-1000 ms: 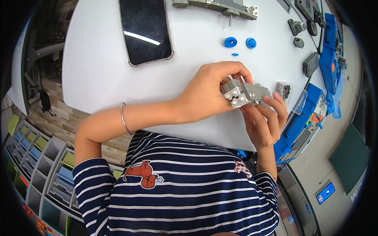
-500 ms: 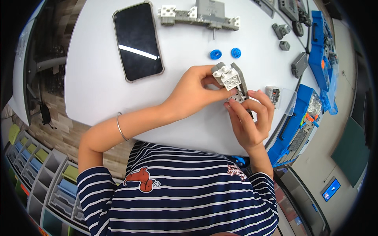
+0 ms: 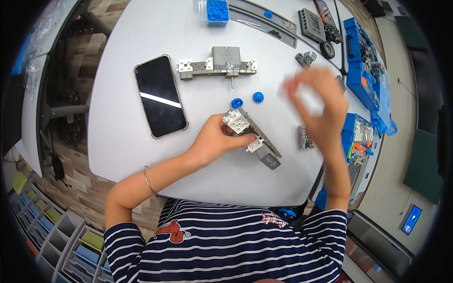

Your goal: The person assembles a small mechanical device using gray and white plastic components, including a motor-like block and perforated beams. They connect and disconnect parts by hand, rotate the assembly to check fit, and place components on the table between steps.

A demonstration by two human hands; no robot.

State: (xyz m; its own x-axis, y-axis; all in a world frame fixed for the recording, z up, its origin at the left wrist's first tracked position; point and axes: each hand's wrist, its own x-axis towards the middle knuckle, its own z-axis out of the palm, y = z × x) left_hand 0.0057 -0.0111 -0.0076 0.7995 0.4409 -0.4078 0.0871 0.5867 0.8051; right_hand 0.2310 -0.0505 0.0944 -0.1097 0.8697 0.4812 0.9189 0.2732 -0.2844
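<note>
In my left hand (image 3: 210, 144) is a grey and white assembly of plastic building-brick beams (image 3: 258, 129), with a dark grey block at its lower end. Thumb and fingers close round its white connector part. My right hand (image 3: 323, 101) is raised over the table's right side, away from the assembly. Its thumb and fingertips meet in a ring, smeared by motion; whatever is between them cannot be made out. Just beyond the held assembly lie two small blue wheels (image 3: 258, 97). A second grey and white beam assembly (image 3: 217, 68) with a grey motor block and thin axle lies farther back.
A dark phone (image 3: 161, 96) lies left on the white table (image 3: 122, 42). At the back are a box of blue pegs (image 3: 217, 12) and a grey parts tray (image 3: 259, 23). A clear pack of small parts (image 3: 305, 139) lies beneath my right forearm. Blue cases (image 3: 361, 70) line the right.
My right hand has left the assembly and risen up and right. My left hand keeps hold of it, now tilted differently with its dark block showing. The view has shifted, revealing more of the table's back.
</note>
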